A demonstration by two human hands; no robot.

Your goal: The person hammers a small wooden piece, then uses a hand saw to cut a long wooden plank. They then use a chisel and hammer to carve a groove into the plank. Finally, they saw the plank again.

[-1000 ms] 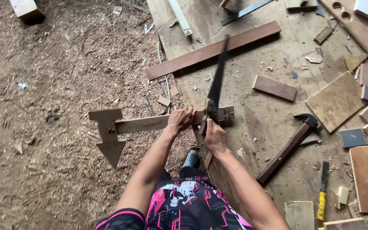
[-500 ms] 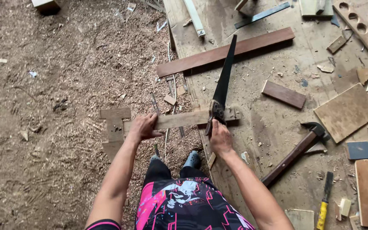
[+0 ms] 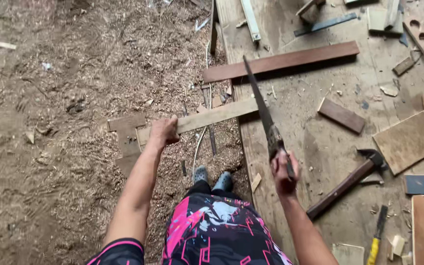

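Pale wood strip (image 3: 207, 118) is gripped by the left hand (image 3: 164, 133); the right hand (image 3: 284, 169) clenches the saw (image 3: 263, 115). A loose hold could let the blade bind and jump.

1. Views: one, worn on the person's head; there is no second view to share any part of the scene.
2. Direction: steeply downward, past the person's own torso and feet to the ground in front.
3. Nearness: arm's reach; the left hand (image 3: 164, 132) and right hand (image 3: 284, 172) sit mid-frame, the forearms entering from the bottom edge.
4. Coverage: sawdust-covered ground (image 3: 50, 98) fills the left half, a wooden work platform (image 3: 310, 147) the right, up to the top edge.
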